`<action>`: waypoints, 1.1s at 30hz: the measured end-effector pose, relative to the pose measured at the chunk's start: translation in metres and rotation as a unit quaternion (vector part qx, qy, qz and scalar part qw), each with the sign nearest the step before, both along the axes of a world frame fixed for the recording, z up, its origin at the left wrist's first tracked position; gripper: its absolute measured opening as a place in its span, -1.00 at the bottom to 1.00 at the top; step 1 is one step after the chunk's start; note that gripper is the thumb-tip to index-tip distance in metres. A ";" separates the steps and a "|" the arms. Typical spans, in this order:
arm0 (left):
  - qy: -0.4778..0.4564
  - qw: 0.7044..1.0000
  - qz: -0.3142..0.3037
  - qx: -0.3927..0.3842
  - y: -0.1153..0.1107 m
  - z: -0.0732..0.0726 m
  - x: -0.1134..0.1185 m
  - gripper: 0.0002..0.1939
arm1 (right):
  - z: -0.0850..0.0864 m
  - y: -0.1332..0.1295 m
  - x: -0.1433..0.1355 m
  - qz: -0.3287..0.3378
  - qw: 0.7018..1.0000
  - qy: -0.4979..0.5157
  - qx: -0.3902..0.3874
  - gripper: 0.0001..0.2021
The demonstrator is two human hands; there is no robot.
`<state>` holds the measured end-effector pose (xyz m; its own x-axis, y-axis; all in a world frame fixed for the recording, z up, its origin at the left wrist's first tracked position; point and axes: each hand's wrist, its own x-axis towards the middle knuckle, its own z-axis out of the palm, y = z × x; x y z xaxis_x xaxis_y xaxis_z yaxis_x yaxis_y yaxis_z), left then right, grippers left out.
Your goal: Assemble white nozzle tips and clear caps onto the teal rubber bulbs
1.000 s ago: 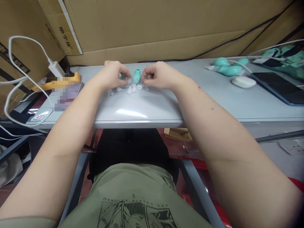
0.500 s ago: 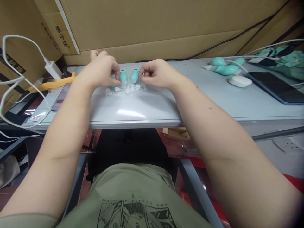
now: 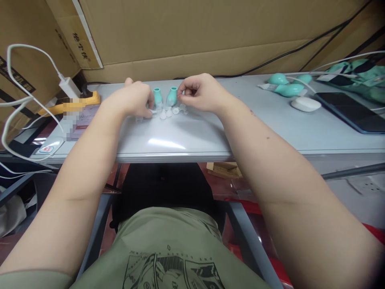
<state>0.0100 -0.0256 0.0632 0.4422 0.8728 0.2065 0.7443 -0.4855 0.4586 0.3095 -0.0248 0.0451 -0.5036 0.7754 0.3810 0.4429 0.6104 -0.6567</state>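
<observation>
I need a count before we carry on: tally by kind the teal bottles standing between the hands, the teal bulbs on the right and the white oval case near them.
Teal bottles: 2
Teal bulbs: 3
White oval case: 1
Total: 6
Small whitish pieces overlap too much to count, so they're left out.

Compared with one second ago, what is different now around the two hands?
The left hand has moved left, uncovering more of the left teal bottle. Its fingertips are now at a small white piece; whether they hold it is unclear. The right hand stayed close beside the right teal bottle, which looks unmoved.
</observation>
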 end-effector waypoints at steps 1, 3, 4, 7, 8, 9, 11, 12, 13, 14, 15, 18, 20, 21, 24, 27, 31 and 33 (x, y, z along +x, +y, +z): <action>0.053 0.999 0.006 -0.002 -0.005 0.004 0.000 -0.80 | 0.000 0.000 0.000 0.000 1.000 0.003 -0.001 -0.78; 0.044 0.999 0.008 0.007 -0.014 0.012 0.003 -0.91 | 0.001 -0.001 -0.001 0.002 1.000 0.013 -0.001 -0.77; 0.011 1.000 0.008 0.013 -0.018 0.015 0.005 -0.91 | 0.001 -0.002 -0.002 0.001 1.000 0.022 -0.002 -0.77; -0.110 0.994 0.010 0.014 -0.022 0.015 0.013 -0.86 | 0.000 -0.006 -0.008 -0.009 0.998 0.055 -0.009 -0.74; -0.139 0.990 0.011 0.008 -0.021 0.013 0.016 -0.86 | -0.001 -0.008 -0.011 -0.013 0.997 0.069 -0.011 -0.70; -0.162 0.987 0.010 0.002 -0.020 0.011 0.019 -0.86 | -0.002 -0.009 -0.015 -0.015 0.996 0.082 -0.012 -0.67; -0.198 0.980 0.006 -0.007 -0.017 0.006 0.024 -0.86 | -0.003 -0.012 -0.021 -0.018 0.994 0.105 -0.012 -0.64; -0.212 0.977 0.003 -0.011 -0.015 0.004 0.026 -0.85 | -0.004 -0.013 -0.024 -0.020 0.993 0.113 -0.013 -0.63; -0.224 0.974 0.002 -0.014 -0.013 0.001 0.027 -0.83 | -0.005 -0.013 -0.026 -0.022 0.993 0.119 -0.015 -0.63; -0.238 0.971 0.004 -0.016 -0.010 -0.002 0.029 -0.82 | -0.006 -0.012 -0.027 -0.023 0.992 0.125 -0.016 -0.64; -0.253 0.967 0.006 -0.017 -0.008 -0.004 0.030 -0.80 | -0.006 -0.011 -0.027 -0.022 0.991 0.130 -0.017 -0.65; -0.301 0.953 0.004 -0.017 -0.002 -0.011 0.032 -0.73 | -0.010 -0.005 -0.026 -0.010 0.987 0.161 -0.021 -0.68; -0.338 0.941 -0.015 -0.022 0.000 -0.015 0.034 -0.73 | -0.012 -0.001 -0.026 -0.007 0.982 0.184 -0.033 -0.68; -0.356 0.934 -0.025 -0.026 0.001 -0.016 0.035 -0.74 | -0.013 0.000 -0.026 -0.009 0.980 0.194 -0.041 -0.67; -0.392 0.918 -0.030 -0.045 -0.001 -0.016 0.039 -0.74 | -0.013 -0.001 -0.029 -0.020 0.976 0.210 -0.053 -0.65; -0.412 0.909 -0.018 -0.061 -0.003 -0.016 0.041 -0.74 | -0.011 -0.005 -0.031 -0.021 0.971 0.234 -0.038 -0.72; -0.432 0.899 -0.019 -0.073 -0.004 -0.017 0.042 -0.75 | -0.008 -0.011 -0.033 -0.026 0.970 0.239 -0.041 -0.77; -0.425 0.902 -0.013 -0.071 -0.004 -0.017 0.042 -0.76 | -0.007 -0.013 -0.034 -0.047 0.971 0.229 -0.050 -0.79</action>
<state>0.0523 -0.0292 0.0458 0.1971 0.9090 0.3673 0.0831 -0.3888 0.9176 0.2759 -0.0375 0.0379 -0.2242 0.8546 0.4684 0.1410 0.5040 -0.8521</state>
